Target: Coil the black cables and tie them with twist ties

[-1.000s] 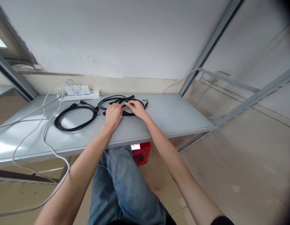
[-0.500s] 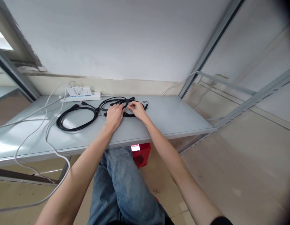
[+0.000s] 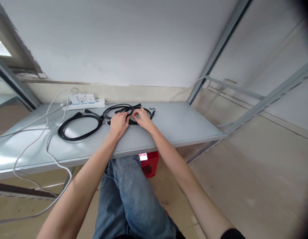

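Observation:
My left hand (image 3: 119, 123) is closed on the near part of a coiled black cable (image 3: 113, 108) that lies on the shelf. Close beside it, the thumb and fingers of my right hand (image 3: 143, 119) are pinched together over the same coil. Whatever is between those fingertips is too small to make out. Partly covered by my hands, more black cable reaches to the right. A second coiled black cable (image 3: 80, 136) with plug ends rests to the left. Several thin black ties (image 3: 153, 110) lie past my right hand.
A white power strip (image 3: 87, 105) with plugged-in adapters stands along the back of the grey shelf (image 3: 183, 127). White cords (image 3: 48, 142) hang over the front left edge. Metal posts (image 3: 213, 56) flank the shelf. Beneath it is a red stool (image 3: 151, 164) with a lit phone (image 3: 143, 157) on it.
My right hand has drawn slightly closer to my left, its fingertips still pinched. The view has shifted a little. The cables stay where they were on the shelf.

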The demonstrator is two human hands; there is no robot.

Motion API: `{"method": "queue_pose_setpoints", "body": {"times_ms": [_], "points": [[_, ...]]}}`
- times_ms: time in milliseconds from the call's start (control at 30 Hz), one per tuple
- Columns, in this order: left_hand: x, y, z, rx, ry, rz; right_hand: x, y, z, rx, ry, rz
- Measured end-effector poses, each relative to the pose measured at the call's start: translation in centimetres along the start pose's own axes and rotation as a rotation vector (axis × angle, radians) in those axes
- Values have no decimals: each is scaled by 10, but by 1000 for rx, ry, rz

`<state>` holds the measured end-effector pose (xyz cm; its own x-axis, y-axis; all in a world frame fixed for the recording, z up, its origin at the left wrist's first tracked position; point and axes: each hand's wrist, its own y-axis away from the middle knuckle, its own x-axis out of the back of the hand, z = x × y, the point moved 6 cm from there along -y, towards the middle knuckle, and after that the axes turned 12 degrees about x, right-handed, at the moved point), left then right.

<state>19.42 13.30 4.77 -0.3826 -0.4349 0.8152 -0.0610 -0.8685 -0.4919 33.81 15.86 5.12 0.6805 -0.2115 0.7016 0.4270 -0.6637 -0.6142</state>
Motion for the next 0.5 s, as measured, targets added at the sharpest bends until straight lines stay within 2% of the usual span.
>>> {"method": "queue_pose_setpoints", "body": {"times_ms": [233, 500], "points": [[1, 1, 1, 22, -18, -46, -3, -1, -13, 58, 75, -27], [0, -1, -6, 73, -24, -31, 2, -2, -20, 71, 170, 63]]}}
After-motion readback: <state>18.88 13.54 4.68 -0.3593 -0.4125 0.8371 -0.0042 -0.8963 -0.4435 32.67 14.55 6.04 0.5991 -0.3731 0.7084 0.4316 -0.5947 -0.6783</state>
